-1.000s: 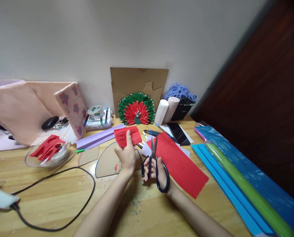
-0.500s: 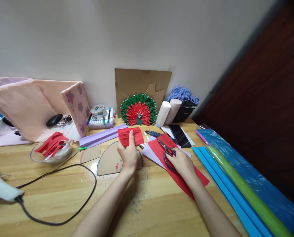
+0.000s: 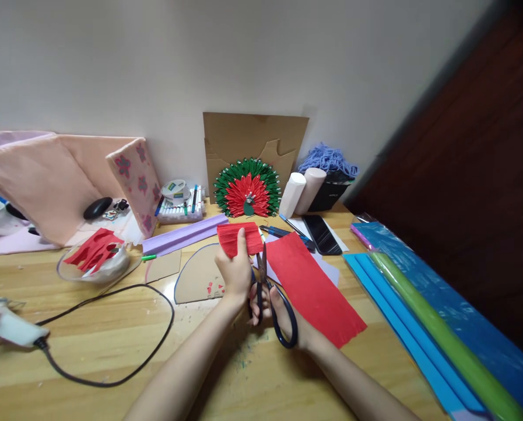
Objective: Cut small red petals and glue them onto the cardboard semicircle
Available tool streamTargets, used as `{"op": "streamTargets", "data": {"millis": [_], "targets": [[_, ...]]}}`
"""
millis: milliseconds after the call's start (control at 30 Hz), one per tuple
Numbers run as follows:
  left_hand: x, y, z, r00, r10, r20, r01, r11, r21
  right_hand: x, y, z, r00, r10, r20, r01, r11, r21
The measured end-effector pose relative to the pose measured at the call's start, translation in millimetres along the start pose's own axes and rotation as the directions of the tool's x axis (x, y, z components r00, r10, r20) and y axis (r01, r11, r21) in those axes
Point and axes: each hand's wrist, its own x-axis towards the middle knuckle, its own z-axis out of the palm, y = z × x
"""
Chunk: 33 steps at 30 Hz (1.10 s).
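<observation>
My left hand point(image 3: 234, 270) pinches a small folded piece of red crepe paper point(image 3: 237, 238), thumb on top, above a half-round cardboard piece point(image 3: 195, 278) outlined in blue. My right hand point(image 3: 283, 313) has its fingers in the handles of dark-handled scissors point(image 3: 264, 272). The blades point up and stand slightly apart, close to the right side of the folded paper. A larger red crepe paper sheet point(image 3: 318, 292) lies flat on the table to the right, over a pale purple sheet point(image 3: 331, 271).
A red and green paper peacock point(image 3: 248, 190) leans on cardboard at the back. At left are a bowl with red scraps point(image 3: 92, 266), a glue gun point(image 3: 11, 327) and its looped black cord point(image 3: 112, 383). Blue paper point(image 3: 410, 333) and a green roll point(image 3: 441, 333) lie at right.
My right hand has lifted the scissors off the red sheet and brought them left beside my left hand, turned upward with blades parted. The folded paper has shifted slightly right.
</observation>
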Motion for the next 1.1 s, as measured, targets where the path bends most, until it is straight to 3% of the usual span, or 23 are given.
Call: {"op": "streamTargets", "data": {"millis": [267, 700, 1100], "targets": [[-10.9, -10.1, 2.3, 0.999, 0.018, 0.044, -0.022, 0.997, 0.076, 4.7, 7.9, -2.1, 0.995, -0.054, -0.079, 0.051, 0.998, -0.032], [-14.7, -5.2, 4.3, 0.998, 0.062, 0.030, -0.064, 0.996, 0.055, 7.1, 10.0, 6.7, 0.991, 0.039, -0.129, -0.026, 0.994, 0.102], [-14.7, -6.5, 3.2, 0.999, 0.047, 0.017, -0.047, 0.997, 0.057, 7.5, 20.6, 9.0, 0.987, -0.039, -0.156, 0.045, 0.998, 0.039]]}}
